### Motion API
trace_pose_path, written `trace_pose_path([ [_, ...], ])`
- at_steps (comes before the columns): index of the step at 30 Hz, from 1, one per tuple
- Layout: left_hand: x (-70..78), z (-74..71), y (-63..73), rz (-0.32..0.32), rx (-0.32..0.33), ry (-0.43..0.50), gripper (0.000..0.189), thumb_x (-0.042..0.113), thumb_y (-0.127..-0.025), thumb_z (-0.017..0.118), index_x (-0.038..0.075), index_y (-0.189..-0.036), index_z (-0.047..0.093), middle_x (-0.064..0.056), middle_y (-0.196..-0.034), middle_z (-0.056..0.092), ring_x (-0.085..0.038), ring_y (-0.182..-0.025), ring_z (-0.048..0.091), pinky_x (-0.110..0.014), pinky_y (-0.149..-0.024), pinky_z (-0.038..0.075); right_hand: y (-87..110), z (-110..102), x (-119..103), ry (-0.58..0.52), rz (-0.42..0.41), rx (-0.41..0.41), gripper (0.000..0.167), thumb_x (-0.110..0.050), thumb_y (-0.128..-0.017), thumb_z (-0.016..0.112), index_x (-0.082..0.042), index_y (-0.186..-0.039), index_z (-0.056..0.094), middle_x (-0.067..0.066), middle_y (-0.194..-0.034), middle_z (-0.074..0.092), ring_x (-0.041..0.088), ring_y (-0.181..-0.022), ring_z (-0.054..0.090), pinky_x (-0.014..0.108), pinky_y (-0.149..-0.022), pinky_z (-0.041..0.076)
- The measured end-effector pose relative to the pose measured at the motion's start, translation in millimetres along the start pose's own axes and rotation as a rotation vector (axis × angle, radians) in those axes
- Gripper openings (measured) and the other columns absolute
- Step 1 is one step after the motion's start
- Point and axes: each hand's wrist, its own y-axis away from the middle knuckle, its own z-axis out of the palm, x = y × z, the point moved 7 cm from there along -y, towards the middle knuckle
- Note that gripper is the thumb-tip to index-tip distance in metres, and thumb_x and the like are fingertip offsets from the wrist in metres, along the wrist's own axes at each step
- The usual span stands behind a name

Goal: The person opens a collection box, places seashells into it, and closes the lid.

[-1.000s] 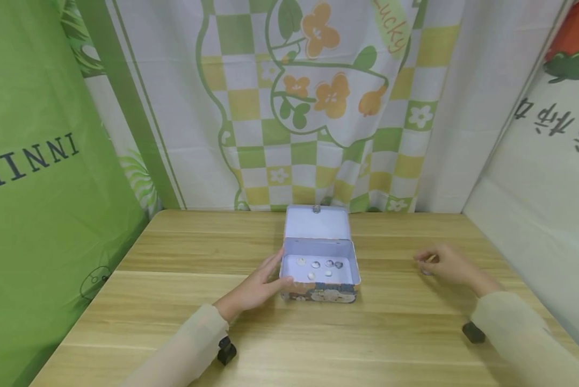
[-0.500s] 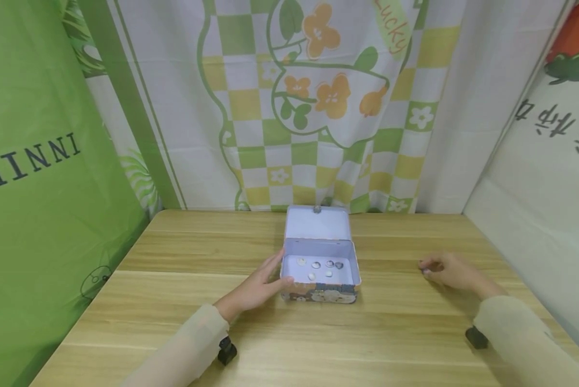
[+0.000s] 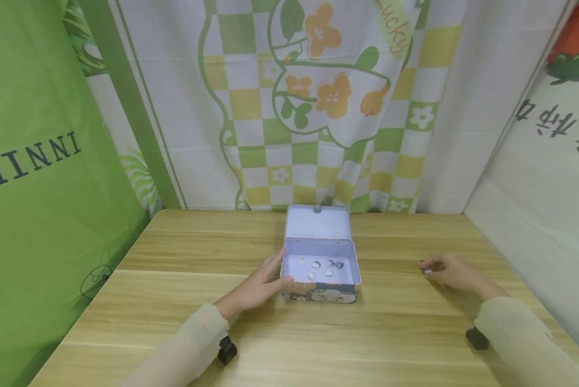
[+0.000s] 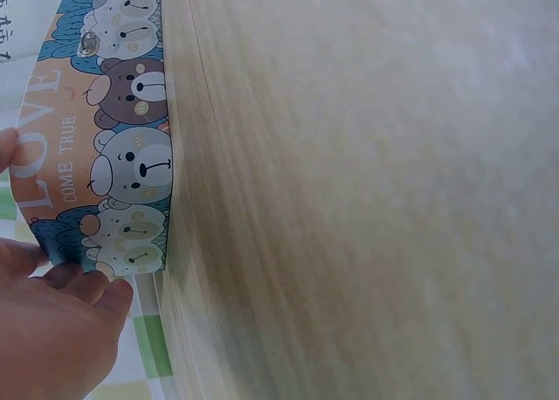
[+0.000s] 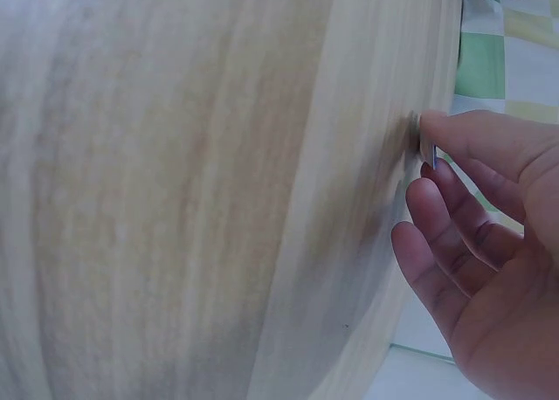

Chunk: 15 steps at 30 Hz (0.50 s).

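At far L we saw a green cloth beside the wooden table. Next came the left sleeve, w/ a black device at its cuff. The left grip held the near-L corner of the tin box, thumb at the front rim, fingers along the side. We found the box upright mid-table, its lid up & leaning back, w/ a metal clasp on the lid's edge. Its front had bear faces & "LOVE COME TRUE". Inside we counted 6 small roundish pieces, approx. 4 toward the back, 2 nearer the front. Behind hung a checked cloth.

Well to the R of the box, the right grip pinched a small thin piece btwn thumb & finger, other fingers bent; we couldn't tell if the piece touched the table. Then the right sleeve, w/ a 2nd device, & a pale printed cloth.
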Motion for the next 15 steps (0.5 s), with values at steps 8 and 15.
trace_pose_path([
  [8,1.9,-0.1,1.6,-0.009,-0.007,0.0,0.083,0.048,-0.103,0.052,0.019,-0.163,0.004,-0.012,-0.167,0.002,-0.039,-0.15,0.011,-0.067,-0.112,0.021,2.7,-5,-6,0.009,0.022,-0.01,0.028,-0.016,-0.096,0.068,0.002,-0.117,0.069,0.016,-0.108,0.068,0.037,-0.097,0.064,0.05,-0.077,0.056],
  [15,0.5,-0.4,1.4,-0.01,0.002,-0.008,0.082,0.048,-0.102,0.052,0.019,-0.163,0.005,-0.012,-0.167,0.003,-0.04,-0.149,0.013,-0.068,-0.112,0.022,2.6,-7,-20,-0.023,0.006,-0.019,0.03,-0.017,-0.098,0.066,0.005,-0.119,0.067,0.013,-0.104,0.069,0.03,-0.092,0.065,0.04,-0.07,0.058],
])
